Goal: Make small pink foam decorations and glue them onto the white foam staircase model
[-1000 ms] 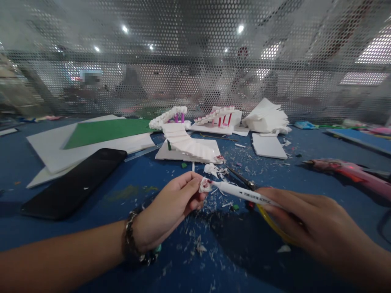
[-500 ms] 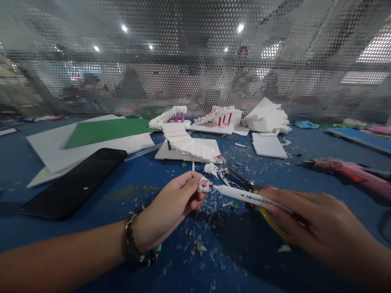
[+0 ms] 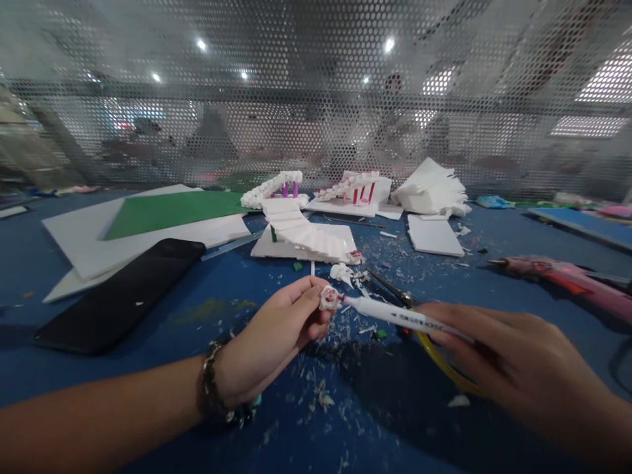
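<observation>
Between its thumb and fingers, my left hand (image 3: 284,316) pinches a small white piece with reddish marks (image 3: 329,298), of a kind I cannot make out. My right hand (image 3: 513,355) grips a white acrylic marker (image 3: 399,316), its dark red tip pointing left at the right side of the piece, touching or nearly so. Just beyond the hands, a white curved model staircase (image 3: 301,227) stands on a white board, with a red-marked bit at its lower right corner. Scissors with a yellow handle (image 3: 439,359) lie partly under my right hand.
A black phone (image 3: 123,296) lies at left, before white sheets and a green sheet (image 3: 182,214). A pink glue gun (image 3: 563,280) is at right. Two more model staircases and stacked white sheets (image 3: 432,187) stand near the perforated metal screen (image 3: 316,99). White scraps litter the blue table.
Very little differs. The marker tip and the small piece have shifted slightly against each other; both hands keep their holds.
</observation>
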The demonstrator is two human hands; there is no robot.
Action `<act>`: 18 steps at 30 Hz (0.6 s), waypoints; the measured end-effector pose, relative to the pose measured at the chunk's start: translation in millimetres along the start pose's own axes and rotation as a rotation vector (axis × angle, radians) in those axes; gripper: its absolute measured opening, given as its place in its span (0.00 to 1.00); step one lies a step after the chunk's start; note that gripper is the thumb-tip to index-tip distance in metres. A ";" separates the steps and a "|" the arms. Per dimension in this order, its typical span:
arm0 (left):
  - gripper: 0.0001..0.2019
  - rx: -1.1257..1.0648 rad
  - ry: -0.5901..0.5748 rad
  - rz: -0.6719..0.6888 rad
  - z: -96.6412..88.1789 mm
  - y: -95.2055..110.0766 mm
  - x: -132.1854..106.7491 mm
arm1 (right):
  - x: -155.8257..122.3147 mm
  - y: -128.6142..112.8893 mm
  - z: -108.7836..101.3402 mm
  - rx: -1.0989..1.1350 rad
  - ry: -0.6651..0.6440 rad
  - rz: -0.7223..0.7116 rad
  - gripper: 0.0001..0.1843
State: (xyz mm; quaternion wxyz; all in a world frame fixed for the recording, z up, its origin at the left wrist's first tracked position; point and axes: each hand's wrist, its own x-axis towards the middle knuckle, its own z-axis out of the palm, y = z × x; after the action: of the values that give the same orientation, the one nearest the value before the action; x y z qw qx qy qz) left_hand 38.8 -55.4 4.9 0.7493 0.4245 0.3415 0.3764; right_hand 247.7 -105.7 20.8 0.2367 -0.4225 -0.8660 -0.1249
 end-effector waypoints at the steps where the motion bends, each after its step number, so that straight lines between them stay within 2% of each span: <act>1: 0.09 -0.003 0.006 0.001 0.3 0.3 -0.1 | -0.1 -0.1 -0.1 0.006 -0.007 -0.013 0.12; 11: 0.09 0.012 -0.014 -0.007 1.3 0.2 -0.9 | -2.5 -0.2 3.6 -0.009 -0.010 0.031 0.13; 18: 0.10 0.053 0.024 -0.024 3.4 2.3 -0.9 | -4.5 -0.9 5.5 -0.002 0.004 0.040 0.13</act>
State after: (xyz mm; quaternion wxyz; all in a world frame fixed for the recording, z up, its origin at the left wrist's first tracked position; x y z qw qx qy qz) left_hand 40.5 -56.6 8.5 0.7381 0.4354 0.3655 0.3633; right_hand 247.7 -107.0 13.7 0.2403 -0.4398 -0.8568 -0.1217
